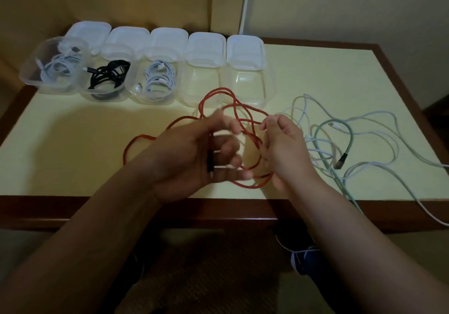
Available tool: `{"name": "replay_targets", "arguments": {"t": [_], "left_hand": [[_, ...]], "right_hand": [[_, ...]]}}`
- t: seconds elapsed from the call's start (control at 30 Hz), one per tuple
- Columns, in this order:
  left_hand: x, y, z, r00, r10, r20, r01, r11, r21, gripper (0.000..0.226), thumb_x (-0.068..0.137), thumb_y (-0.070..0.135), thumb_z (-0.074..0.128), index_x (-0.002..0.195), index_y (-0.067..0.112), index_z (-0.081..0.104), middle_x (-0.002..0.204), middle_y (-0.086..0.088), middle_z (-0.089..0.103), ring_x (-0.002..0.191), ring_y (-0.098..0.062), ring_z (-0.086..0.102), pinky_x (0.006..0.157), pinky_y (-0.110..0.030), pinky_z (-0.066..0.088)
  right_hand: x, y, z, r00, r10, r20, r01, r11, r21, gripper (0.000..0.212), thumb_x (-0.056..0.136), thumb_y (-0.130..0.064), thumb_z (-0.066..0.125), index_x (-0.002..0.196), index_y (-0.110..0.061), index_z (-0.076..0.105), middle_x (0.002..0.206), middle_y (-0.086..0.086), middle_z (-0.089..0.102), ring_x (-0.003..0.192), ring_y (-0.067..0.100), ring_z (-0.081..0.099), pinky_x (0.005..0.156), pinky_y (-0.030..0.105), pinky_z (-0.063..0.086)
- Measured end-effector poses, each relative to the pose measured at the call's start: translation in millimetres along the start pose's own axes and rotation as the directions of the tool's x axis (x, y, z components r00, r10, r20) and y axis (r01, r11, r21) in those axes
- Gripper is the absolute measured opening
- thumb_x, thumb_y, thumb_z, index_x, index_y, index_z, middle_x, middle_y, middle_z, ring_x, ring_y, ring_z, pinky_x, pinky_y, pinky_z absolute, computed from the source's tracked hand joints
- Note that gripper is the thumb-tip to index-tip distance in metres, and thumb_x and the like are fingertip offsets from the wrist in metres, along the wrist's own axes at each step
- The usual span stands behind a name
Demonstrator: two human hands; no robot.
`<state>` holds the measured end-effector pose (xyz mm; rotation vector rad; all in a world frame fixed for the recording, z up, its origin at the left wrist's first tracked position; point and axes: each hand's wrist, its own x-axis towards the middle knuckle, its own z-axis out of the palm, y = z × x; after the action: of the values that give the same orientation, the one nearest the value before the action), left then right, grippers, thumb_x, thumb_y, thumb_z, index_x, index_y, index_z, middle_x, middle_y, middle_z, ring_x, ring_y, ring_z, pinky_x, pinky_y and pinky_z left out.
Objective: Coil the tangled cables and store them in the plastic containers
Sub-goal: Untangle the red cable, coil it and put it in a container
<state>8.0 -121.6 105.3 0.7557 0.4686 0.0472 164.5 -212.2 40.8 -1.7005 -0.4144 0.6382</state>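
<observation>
A red cable point(218, 100) lies in loose loops at the table's middle, one strand trailing left. My left hand point(194, 153), blurred by motion, holds part of it with curled fingers, a dark plug end at its palm. My right hand point(281, 143) grips the red loops from the right side. A tangle of white and pale green cables point(340, 138) sprawls to the right. Several clear plastic containers point(201, 87) stand in a row at the back; three on the left hold coiled cables, white, black and white.
White lids point(245, 49) lean behind the containers. The two right containers point(245, 87) hold nothing. White cables hang over the table's right front edge point(432, 219). A white pole point(245, 2) rises behind the table. A wooden rim frames the yellow tabletop point(73, 129).
</observation>
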Motion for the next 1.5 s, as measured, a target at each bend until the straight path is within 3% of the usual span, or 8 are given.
{"name": "replay_targets", "arguments": {"t": [0.2,0.3,0.43,0.83,1.03,1.17,1.3,1.5], "left_hand": [[-3.7,-2.2,-9.4,0.898,-0.303,0.320,0.313,0.949,0.021,0.039,0.105,0.039,0.039,0.070,0.024,0.028,0.061,0.007,0.021,0.050,-0.009,0.011,0.042,-0.022,0.013],[-7.7,6.4,-0.2,0.883,-0.049,0.467,0.180,0.954,-0.240,0.037,0.106,0.035,0.032,0.071,0.024,0.025,0.063,0.004,0.021,0.052,-0.011,0.012,0.044,-0.027,0.013],[-8.0,19.9,-6.6,0.913,0.277,0.300,-0.161,0.919,-0.359,0.023,0.100,0.023,0.031,0.078,0.022,0.033,0.072,0.006,0.021,0.061,-0.011,0.021,0.058,-0.027,0.023],[21.8,-5.3,-30.4,0.861,0.506,0.047,-0.389,0.597,0.701,0.023,0.101,0.004,0.039,0.090,0.005,0.059,0.076,-0.002,0.062,0.075,-0.016,0.059,0.076,-0.032,0.047],[15.8,-16.5,-3.6,0.962,-0.001,0.274,-0.104,0.924,0.369,0.053,0.091,0.051,0.038,0.073,0.006,0.060,0.054,-0.001,0.027,0.048,-0.018,0.025,0.047,-0.028,0.026],[20.2,-19.4,0.8,0.949,0.016,0.316,-0.073,0.983,0.167,0.036,0.097,0.038,0.038,0.071,0.015,0.048,0.058,0.004,0.020,0.050,-0.012,0.016,0.043,-0.023,0.016],[26.3,-17.7,-0.7,0.997,0.019,0.073,-0.015,0.999,-0.052,0.026,0.101,0.024,0.041,0.079,0.014,0.050,0.058,0.008,0.020,0.047,-0.005,0.021,0.041,-0.018,0.020],[20.9,-11.5,-5.0,0.981,-0.140,0.138,0.123,0.985,0.124,0.029,0.101,0.025,0.042,0.078,0.012,0.056,0.057,0.007,0.021,0.045,-0.005,0.023,0.038,-0.017,0.027]], "right_hand": [[-4.6,-3.3,-5.2,0.982,0.017,0.189,0.011,0.989,-0.148,0.032,0.109,-0.030,0.045,0.084,-0.022,0.062,0.065,0.000,0.060,0.057,0.022,0.054,0.053,0.034,0.044],[-24.6,0.4,2.7,0.816,0.044,0.576,0.137,0.954,-0.267,0.027,0.104,-0.036,0.050,0.099,-0.015,0.066,0.095,0.018,0.069,0.086,0.040,0.065,0.078,0.060,0.055],[-52.9,-15.7,1.4,0.683,-0.012,0.730,0.373,0.865,-0.335,0.033,0.113,-0.034,0.042,0.090,-0.012,0.054,0.062,-0.014,0.048,0.056,0.003,0.045,0.058,0.022,0.034],[-67.6,-50.8,-24.7,0.704,-0.435,0.561,0.630,0.748,-0.210,0.026,0.105,-0.015,0.051,0.083,-0.012,0.065,0.057,-0.006,0.052,0.049,0.015,0.048,0.049,0.019,0.028],[-56.6,-47.2,-29.7,0.723,-0.542,0.429,0.650,0.743,-0.157,0.018,0.110,-0.015,0.052,0.100,-0.012,0.066,0.061,-0.008,0.066,0.062,0.011,0.068,0.063,0.022,0.048],[-39.3,-33.8,-24.4,0.845,-0.431,0.318,0.474,0.878,-0.069,0.017,0.107,-0.025,0.060,0.096,-0.020,0.072,0.068,0.016,0.066,0.063,0.035,0.061,0.059,0.042,0.047],[-26.5,-22.0,-19.3,0.922,-0.302,0.243,0.328,0.942,-0.069,0.021,0.105,-0.025,0.062,0.092,-0.018,0.076,0.069,0.000,0.067,0.061,0.005,0.051,0.061,0.020,0.042],[-24.9,-16.7,-9.9,0.914,-0.258,0.315,0.262,0.965,0.030,0.028,0.106,-0.020,0.059,0.083,-0.020,0.074,0.069,-0.001,0.072,0.071,0.010,0.068,0.076,0.026,0.051]]}}
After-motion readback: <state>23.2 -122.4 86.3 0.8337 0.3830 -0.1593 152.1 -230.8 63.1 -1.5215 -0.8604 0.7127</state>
